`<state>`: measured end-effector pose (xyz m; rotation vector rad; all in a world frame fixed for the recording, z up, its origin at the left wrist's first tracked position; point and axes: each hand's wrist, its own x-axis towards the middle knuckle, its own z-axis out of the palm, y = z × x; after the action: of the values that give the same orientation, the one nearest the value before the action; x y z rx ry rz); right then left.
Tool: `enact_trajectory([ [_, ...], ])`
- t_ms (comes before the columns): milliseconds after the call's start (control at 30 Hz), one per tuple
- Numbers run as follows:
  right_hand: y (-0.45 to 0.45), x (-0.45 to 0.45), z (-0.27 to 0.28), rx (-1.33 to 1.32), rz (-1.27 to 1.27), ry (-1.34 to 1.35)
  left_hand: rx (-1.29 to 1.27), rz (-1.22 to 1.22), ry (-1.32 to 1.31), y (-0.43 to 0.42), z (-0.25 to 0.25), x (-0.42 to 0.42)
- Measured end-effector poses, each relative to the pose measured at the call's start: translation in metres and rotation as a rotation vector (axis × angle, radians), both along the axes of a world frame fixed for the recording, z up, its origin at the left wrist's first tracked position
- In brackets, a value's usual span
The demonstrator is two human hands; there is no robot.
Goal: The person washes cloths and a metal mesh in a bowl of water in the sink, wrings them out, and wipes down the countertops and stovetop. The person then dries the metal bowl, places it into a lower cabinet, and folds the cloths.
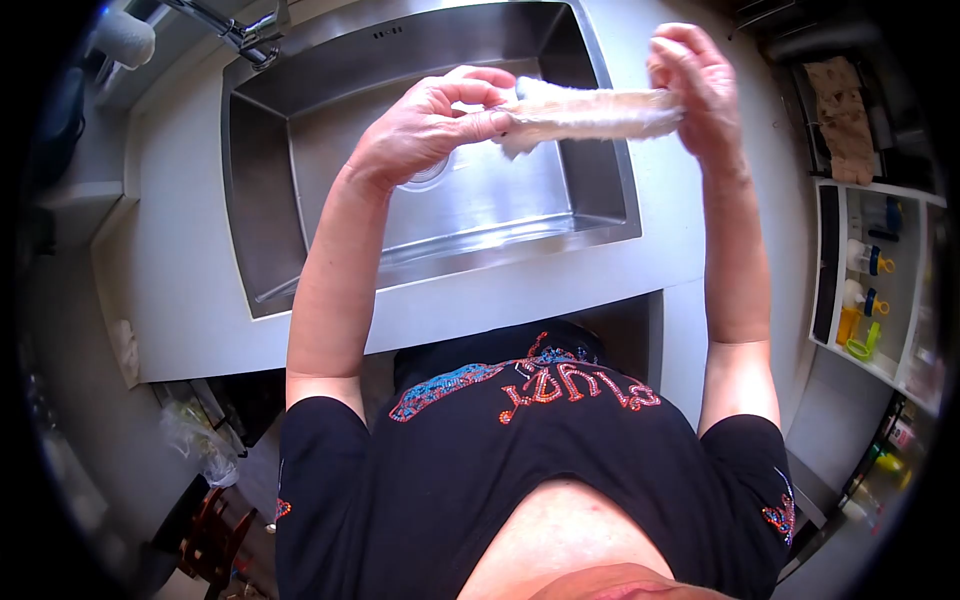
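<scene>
A long white fluffy roll (600,113), with a ragged left end and a pale grey-green patch there, is stretched level between my hands above the right part of the sink. My left hand (437,118) pinches its left end between thumb and fingers. At the other end is my right hand (708,95), its fingers curled and raised, with the roll's tip against the palm side. Part of that grip is hidden. Beneath the roll lies the stainless steel sink (432,262), its drain partly behind my left wrist.
A chrome faucet (262,40) stands at the sink's back left. White countertop (185,250) surrounds the basin. On the right, a brown cloth (840,120) hangs over a dark rack, above a white shelf (828,265) with bottles. A plastic bag (205,440) hangs at lower left.
</scene>
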<state>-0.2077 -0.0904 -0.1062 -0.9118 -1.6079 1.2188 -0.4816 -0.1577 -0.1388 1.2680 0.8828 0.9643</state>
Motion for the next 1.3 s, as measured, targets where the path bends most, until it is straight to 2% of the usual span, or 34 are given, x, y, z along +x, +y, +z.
enact_trajectory([
  [33,-0.007,-0.018,-0.004,-0.015,-0.034,-0.094,-0.032,-0.003,-0.023,0.0,0.0,-0.004],
  [100,-0.019,-0.03,-0.011,-0.189,0.225,-0.188,-0.106,-0.07,-0.052,0.001,0.0,-0.013],
  [167,-0.034,-0.042,-0.002,-0.268,0.446,-0.529,-0.196,-0.202,-0.06,0.004,0.001,-0.024],
  [233,-0.043,-0.049,-0.021,-0.192,0.618,-0.58,-0.191,-0.235,-0.06,0.004,-0.007,-0.024],
  [300,-0.044,-0.057,-0.014,-0.727,0.618,-0.678,-0.228,-0.285,-0.015,0.006,-0.009,-0.025],
  [467,-0.051,-0.055,-0.052,-0.294,0.55,-0.104,-0.275,-0.346,-0.098,0.012,-0.026,-0.028],
  [567,-0.06,-0.058,-0.051,-0.739,0.449,0.045,-0.296,-0.334,-0.134,0.014,-0.029,-0.028],
  [733,-0.071,-0.066,-0.063,-0.81,0.38,0.103,-0.27,-0.326,-0.13,0.014,-0.031,-0.024],
  [867,-0.075,-0.066,-0.07,-0.934,0.301,0.282,-0.217,-0.098,-0.048,0.005,-0.035,-0.027],
  [1000,-0.082,-0.072,-0.068,-0.975,0.247,0.361,0.172,0.137,0.188,-0.016,-0.025,-0.032],
  [1100,-0.086,-0.079,-0.067,-0.998,0.24,0.39,0.363,0.202,0.324,-0.036,-0.016,-0.024],
  [1300,-0.098,-0.083,-0.066,-0.998,0.272,0.409,0.511,0.353,0.522,-0.055,-0.016,-0.011],
])
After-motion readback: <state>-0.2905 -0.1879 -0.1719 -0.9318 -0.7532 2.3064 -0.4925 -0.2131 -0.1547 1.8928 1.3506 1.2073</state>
